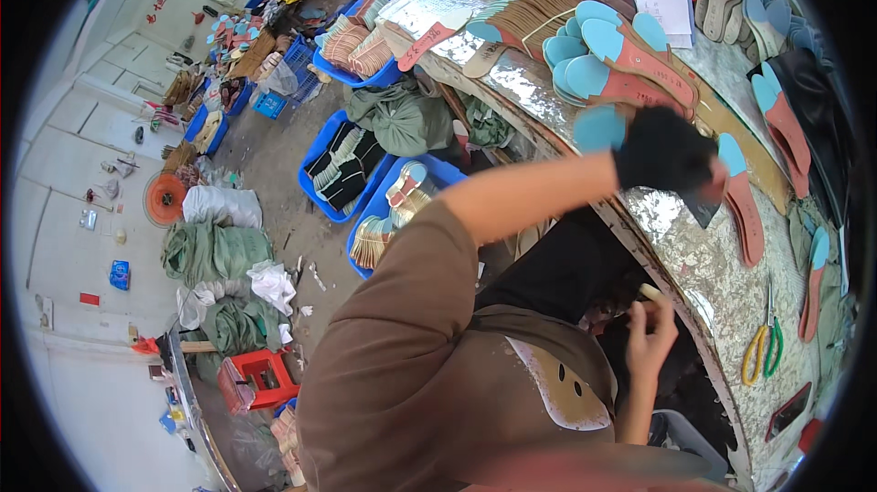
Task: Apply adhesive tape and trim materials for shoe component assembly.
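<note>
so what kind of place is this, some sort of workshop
Most likely a small shoe insole workshop. Stacks of insoles with blue heel pads cover the foil-wrapped workbench, blue crates of insole pieces sit on the floor, and scissors lie on the bench.

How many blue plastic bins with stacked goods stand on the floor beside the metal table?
4 that I can tell: one at the top, one holding dark pieces, one by the elbow, and a small crate. Farther ones may be hidden.

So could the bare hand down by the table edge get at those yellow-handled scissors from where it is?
Probably yes. The right hand is at the table's edge, pinching a small pale object. The scissors lie flat on the foil-covered top to its right, with bare surface between. It would likely have to drop that object first.
</note>
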Motion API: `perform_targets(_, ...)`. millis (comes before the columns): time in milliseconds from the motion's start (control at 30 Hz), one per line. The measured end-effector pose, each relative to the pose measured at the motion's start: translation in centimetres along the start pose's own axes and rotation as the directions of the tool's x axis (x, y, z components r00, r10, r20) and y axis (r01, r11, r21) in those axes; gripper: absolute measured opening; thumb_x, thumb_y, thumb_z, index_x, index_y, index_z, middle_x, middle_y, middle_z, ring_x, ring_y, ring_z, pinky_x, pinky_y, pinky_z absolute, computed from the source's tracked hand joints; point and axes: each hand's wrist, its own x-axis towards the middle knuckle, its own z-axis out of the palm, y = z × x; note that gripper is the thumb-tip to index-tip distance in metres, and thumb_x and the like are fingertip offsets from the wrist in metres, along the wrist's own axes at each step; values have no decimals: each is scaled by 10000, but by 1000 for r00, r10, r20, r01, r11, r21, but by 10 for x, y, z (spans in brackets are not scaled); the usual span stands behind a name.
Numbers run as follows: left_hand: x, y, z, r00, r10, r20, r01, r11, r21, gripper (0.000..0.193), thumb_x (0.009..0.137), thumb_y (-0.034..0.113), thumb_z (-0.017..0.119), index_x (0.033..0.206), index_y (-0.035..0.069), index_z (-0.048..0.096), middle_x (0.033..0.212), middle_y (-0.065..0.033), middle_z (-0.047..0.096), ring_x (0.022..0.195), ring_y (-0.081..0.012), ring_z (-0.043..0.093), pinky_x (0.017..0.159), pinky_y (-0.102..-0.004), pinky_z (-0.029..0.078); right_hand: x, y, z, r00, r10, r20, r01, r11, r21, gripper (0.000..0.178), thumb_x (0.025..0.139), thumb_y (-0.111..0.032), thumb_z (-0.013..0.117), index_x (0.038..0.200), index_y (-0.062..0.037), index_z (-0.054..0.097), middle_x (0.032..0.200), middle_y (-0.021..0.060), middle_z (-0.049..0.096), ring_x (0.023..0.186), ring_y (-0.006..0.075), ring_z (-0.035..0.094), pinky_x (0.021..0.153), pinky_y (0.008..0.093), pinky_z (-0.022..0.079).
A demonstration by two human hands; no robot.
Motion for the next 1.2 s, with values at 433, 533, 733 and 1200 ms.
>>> perform_targets(433, 24, 50, -24, 805, 453, 383, -468, 882, -59, 473, 671, 465, 732, 1004, 128, 734, 977, -135, 672, 944, -362, 629, 817, -481, 505, 115, -13, -129, 949, -305, -80, 194, 764, -615, 273, 935, -114, 608, 1197, -39, 588, 918, 86, 601, 860, 176, 566, 737, 291, 425)
perform_targets(533, -4, 162, -41, 713, 364, 600, -181, 921, -344, 363, 697, 360, 748, 754, 4, 711, 706, -216, 623, 752, -370, 640, 636, -469, 513, 165, 22, -172, 911, -398, 103, 297, 465, -834, 428, 954, -245, 595, 1277, 19, 500, 1302, 213, 520, 1213, 391, 493, 1029, 433, 373)
perform_targets(733, -40, 271, 22, 711, 287, 642, -134, 952, -277, 343, 718, 348, 735, 805, 17, 708, 745, -194, 636, 774, -354, 643, 659, -455, 512, 199, 59, -163, 957, -289, 25, 208, 624, -754, 424, 946, -268, 621, 1251, 14, 540, 1214, 191, 593, 1112, 337, 578, 955, 378, 440)
perform_targets(1200, -44, 189, -41, 585, 569, 577, -270, 808, -524, 311, 775, 313, 696, 946, 54, 700, 852, -130, 673, 837, -310, 652, 722, -416, 511, 195, 13, -143, 951, -309, 7, 152, 447, -881, 421, 719, -322, 781, 979, -8, 676, 1015, 171, 616, 904, 347, 621, 794, 420, 498)
